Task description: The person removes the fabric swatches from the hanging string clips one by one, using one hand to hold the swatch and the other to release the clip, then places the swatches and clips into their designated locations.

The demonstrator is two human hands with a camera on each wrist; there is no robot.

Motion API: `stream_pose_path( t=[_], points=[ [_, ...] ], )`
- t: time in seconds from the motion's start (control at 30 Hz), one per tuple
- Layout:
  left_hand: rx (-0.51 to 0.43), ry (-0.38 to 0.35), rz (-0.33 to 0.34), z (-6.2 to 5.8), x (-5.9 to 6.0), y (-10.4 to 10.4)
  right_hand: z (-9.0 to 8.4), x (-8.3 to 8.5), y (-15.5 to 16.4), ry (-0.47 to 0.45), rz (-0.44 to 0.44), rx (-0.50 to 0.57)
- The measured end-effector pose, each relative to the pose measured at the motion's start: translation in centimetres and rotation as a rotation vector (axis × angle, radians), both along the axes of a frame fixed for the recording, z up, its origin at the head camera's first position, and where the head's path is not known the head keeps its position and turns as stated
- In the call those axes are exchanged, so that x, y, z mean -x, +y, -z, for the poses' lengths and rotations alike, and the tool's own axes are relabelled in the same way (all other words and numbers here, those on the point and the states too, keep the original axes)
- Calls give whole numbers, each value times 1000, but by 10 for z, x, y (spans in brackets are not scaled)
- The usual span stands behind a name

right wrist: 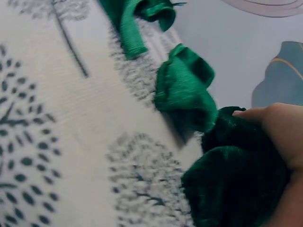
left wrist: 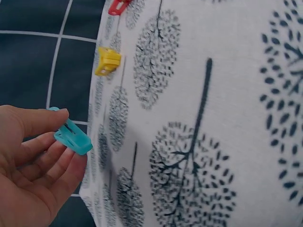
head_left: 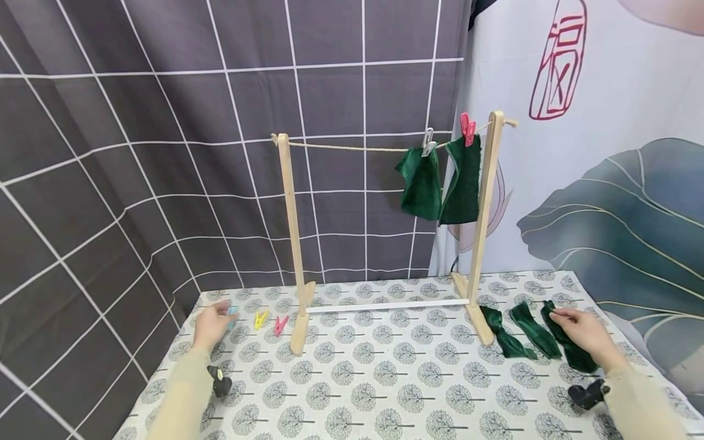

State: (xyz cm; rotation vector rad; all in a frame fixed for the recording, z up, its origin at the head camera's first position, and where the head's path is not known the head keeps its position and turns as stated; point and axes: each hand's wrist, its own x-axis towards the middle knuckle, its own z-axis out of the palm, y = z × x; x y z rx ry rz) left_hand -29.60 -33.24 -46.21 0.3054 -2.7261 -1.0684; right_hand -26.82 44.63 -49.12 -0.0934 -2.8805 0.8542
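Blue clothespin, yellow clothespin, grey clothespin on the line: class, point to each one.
blue clothespin (left wrist: 72, 138), left wrist view, its body between the fingers
yellow clothespin (left wrist: 108, 61), left wrist view, its middle
grey clothespin (head_left: 428, 142), head view, its middle

A wooden rack (head_left: 297, 244) stands mid-table (head_left: 385, 391), its string (head_left: 352, 148) carrying two hung cloths (head_left: 440, 183) at the right end; left of its base lie two clips (head_left: 269, 322), with the left hand (head_left: 211, 324) just beyond them pinching a third clip (left wrist: 72, 138). Right of the base lie three folded cloths (head_left: 522, 333) side by side — the right hand (head_left: 585, 330) rests on the outermost.

Even, bright, diffuse lighting, soft faint shadows on the surface (head_left: 385, 379), no glare, straight lines bowed at the head view's edges, right wrist view blurred throughout
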Motion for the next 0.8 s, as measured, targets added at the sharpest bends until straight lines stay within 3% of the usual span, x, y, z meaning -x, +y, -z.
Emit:
stream_pose_path(
  t=[0.47, 0.8],
  points=[
    [-23, -62, -10, 13, 1, 2, 8, 1, -5, 29, -9, 4],
    [0, -57, -47, 20, 4, 9, 11, -2, -7, 69, 34, -15]
  ],
)
